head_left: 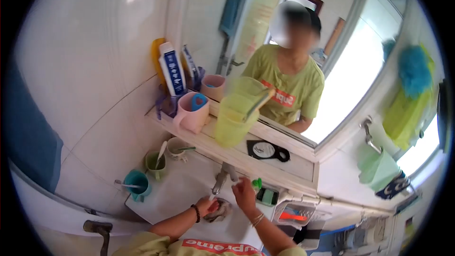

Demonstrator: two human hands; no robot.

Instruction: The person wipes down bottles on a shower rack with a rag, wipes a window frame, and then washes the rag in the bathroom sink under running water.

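Note:
Under the faucet (219,182), my left hand (207,206), with a dark beaded bracelet at the wrist, has its fingers curled at a wet-looking greyish cloth (218,213) in the white sink (189,187). The fingertips are small and partly hidden, so the exact hold is hard to see. A thin whitish streak by the spout looks like water. To the right, my right hand (244,193) is closed at the faucet's handle end, a light bracelet round its wrist.
Left on the sink stand a teal cup (137,185), a green cup (155,165) and a white cup (176,148). A pink mug (193,114), yellow cup (232,125) and toothpaste tube (173,68) occupy the shelf below the mirror (341,66). A soap dish (268,196) is right of the faucet.

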